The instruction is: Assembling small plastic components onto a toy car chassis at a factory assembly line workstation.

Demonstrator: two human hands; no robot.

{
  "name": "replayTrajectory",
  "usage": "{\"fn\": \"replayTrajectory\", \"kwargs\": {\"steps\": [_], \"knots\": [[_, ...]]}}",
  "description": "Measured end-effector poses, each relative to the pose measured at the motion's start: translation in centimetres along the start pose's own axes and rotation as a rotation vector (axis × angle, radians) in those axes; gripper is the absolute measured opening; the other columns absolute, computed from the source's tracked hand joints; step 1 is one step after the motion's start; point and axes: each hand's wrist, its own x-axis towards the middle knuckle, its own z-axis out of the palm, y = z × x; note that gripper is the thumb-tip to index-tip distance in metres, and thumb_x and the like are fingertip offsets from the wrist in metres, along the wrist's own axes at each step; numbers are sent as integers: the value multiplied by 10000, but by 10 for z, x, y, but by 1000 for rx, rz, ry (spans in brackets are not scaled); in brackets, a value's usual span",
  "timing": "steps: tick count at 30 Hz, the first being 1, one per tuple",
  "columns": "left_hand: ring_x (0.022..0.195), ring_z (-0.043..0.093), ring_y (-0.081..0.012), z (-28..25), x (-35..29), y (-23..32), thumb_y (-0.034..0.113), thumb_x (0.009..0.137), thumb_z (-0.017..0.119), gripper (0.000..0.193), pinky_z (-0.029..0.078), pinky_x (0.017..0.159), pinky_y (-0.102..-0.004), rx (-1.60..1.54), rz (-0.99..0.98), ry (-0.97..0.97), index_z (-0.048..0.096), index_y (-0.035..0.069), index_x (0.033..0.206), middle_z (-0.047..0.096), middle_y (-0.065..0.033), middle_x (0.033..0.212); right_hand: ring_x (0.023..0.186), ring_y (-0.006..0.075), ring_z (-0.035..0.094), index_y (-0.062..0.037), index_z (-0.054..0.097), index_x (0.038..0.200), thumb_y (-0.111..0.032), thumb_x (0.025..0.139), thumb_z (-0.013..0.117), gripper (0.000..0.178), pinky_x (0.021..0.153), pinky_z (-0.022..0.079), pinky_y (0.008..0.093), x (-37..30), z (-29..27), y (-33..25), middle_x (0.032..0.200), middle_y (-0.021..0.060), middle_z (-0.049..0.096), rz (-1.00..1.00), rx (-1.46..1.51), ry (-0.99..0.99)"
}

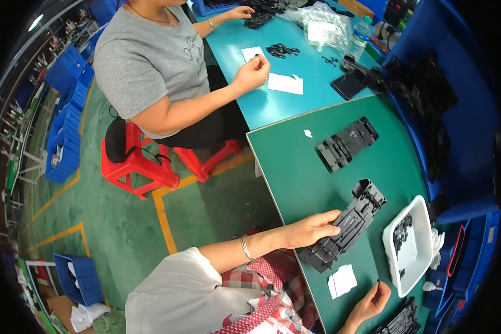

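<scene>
My left hand (314, 229) grips a long black plastic chassis-like part (348, 225) by its left side, tilted over the green table. My right hand (373, 300) is low at the right, its thumb and fingertips pinched together. A tiny dark speck shows at those fingertips, too small to name. Between my hands lies a white piece of paper (342, 281). Close to my right hand stands a white tray (388, 245) with small black parts (402, 234) in it. Another black chassis-like part (401, 320) lies below that hand, cut off by the view's edge.
A second black chassis part (349, 143) lies farther up the green table (295, 167). Large blue bins (467, 111) border the right side. Across the adjoining blue-green table (228, 50), a co-worker (150, 72) handles small parts beside white papers, a plastic bag (320, 28) and a bottle (362, 36).
</scene>
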Motion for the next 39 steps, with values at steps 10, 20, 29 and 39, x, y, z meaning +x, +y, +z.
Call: {"fn": "replayTrajectory", "kwargs": {"steps": [10, 20, 29, 39], "knots": [[658, 475, -102, -41, -1, 11, 124, 978, 455, 251, 434, 621, -282, 398, 247, 274, 455, -29, 1178, 562, -83, 779, 760, 170, 570, 41, 625, 963, 13, 885, 635, 84, 714, 511, 290, 8, -2, -23, 865, 97, 623, 155, -97, 1], [743, 546, -148, -36, -2, 26, 74, 975, 453, 346, 464, 692, -300, 487, 136, 267, 396, -44, 1295, 606, -125, 932, 789, 192, 548, 45, 578, 978, 13, 899, 615, 93, 746, 500, 309, 23, 5, -34, 875, 86, 564, 215, -75, -3], [631, 454, -79, -34, -5, 29, 110, 959, 462, 357, 378, 561, -256, 560, -28, 317, 417, -61, 1269, 533, -31, 760, 734, 242, 558, 68, 610, 936, 37, 876, 626, 69, 666, 498, 335, 21, 6, -24, 855, 137, 581, 141, -158, -4], [834, 561, -114, -36, -5, 29, 76, 944, 466, 379, 458, 724, -252, 564, -17, 341, 432, -85, 1286, 608, -93, 1016, 717, 243, 575, 84, 624, 915, 26, 862, 659, 86, 633, 504, 335, 25, 5, -21, 844, 141, 596, 105, -220, -14]]}}
